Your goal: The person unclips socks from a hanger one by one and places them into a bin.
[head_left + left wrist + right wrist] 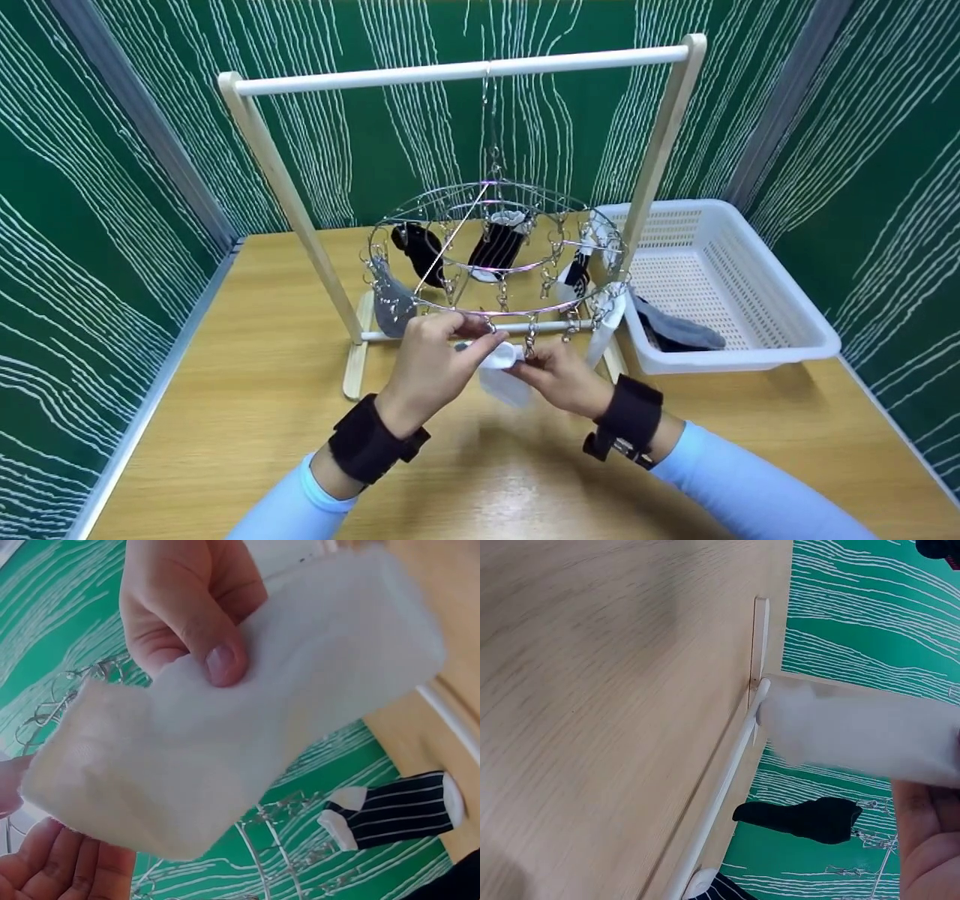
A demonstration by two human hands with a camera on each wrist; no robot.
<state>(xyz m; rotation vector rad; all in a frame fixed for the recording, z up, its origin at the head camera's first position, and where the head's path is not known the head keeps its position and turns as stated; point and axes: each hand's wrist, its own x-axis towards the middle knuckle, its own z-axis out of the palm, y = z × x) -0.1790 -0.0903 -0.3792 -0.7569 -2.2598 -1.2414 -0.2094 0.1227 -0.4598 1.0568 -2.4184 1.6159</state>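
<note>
A round metal clip hanger hangs from the white bar of a wooden rack. Black, grey and striped socks are clipped to it. Both hands are just under the ring's front edge with a white sock between them. My left hand pinches the sock's top, and its thumb presses on the white sock. My right hand grips the sock's other side beside a hanging clip. In the right wrist view the white sock lies across that hand's fingers.
A white perforated basket stands at the right with a grey sock inside. The rack's feet rest on the wooden table. Green patterned walls close in on three sides. A black sock and a striped sock hang from the ring.
</note>
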